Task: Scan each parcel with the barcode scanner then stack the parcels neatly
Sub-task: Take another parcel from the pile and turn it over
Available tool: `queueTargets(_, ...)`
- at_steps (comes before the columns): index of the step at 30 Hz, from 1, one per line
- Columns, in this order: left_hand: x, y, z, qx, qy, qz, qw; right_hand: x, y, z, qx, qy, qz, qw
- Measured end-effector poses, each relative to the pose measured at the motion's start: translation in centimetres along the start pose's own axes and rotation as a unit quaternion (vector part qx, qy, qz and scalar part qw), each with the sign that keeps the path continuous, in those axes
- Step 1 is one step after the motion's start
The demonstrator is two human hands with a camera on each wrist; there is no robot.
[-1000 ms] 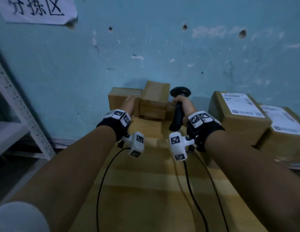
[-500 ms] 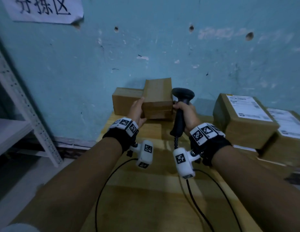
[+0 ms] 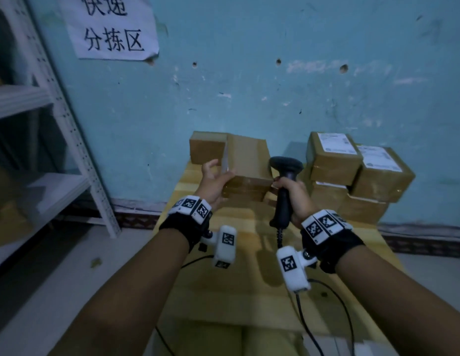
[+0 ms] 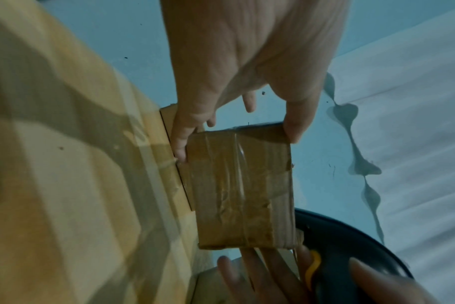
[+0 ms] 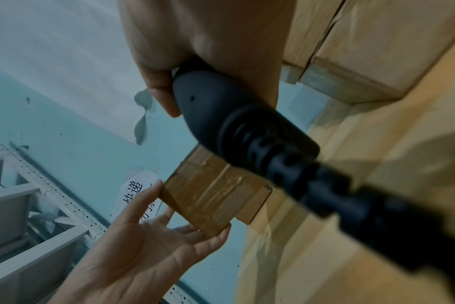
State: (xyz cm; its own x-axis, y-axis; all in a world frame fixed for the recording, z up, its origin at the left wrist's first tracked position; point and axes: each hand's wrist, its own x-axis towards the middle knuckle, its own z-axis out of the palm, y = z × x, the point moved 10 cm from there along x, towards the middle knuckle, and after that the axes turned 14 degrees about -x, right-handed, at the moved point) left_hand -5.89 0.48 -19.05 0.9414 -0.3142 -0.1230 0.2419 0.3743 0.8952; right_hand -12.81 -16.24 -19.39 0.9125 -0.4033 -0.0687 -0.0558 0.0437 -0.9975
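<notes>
- Head view: a pale blue wall (image 3: 249,98) with a paper sign (image 3: 113,27) stands behind a wooden table (image 3: 249,291), and a white metal shelf rack (image 3: 69,140) is at the left. More of the sign and rack shows than half a second ago. The left hand (image 3: 214,182) grips a brown taped parcel (image 3: 246,160) by its near-left corner, now lifted higher and clear of the table; a second brown parcel (image 3: 207,150) lies behind it by the wall. The right hand (image 3: 291,194) is wrapped round the handle of the black barcode scanner (image 3: 285,173), upright just beside the held parcel as before. Labelled parcels (image 3: 352,170) sit stacked at the right.
- Left wrist view: thumb and fingers (image 4: 181,144) pinch the parcel's (image 4: 242,189) two upper corners, palm off the cardboard; the scanner's (image 4: 351,242) head, with a yellow trigger, is at its far edge.
- Right wrist view: the fingers (image 5: 161,88) curl tight round the scanner grip (image 5: 234,123), its cable blurred. Beyond, the left hand (image 5: 143,236) holds the parcel (image 5: 210,195) in the air.
</notes>
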Motion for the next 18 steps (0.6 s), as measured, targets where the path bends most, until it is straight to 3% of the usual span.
queueTargets(7, -5.4, -1.5, -1.4, 0.007, 0.02, -0.017, 1.0, -5.7, 1.0, -0.4, -0.009, 0.007, 0.012, 1.0)
queueTargets(13, -7.5, -0.8, -2.3, 0.18, 0.043, 0.022, 0.983, -7.8, -0.5, 0.8, 0.016, 0.015, -0.015, 1.0)
queueTargets(18, -9.0, -2.2, -1.9, 0.332, 0.043, 0.028, 0.942, -8.3, 0.7, 3.3, 0.044, -0.022, 0.011, 0.999)
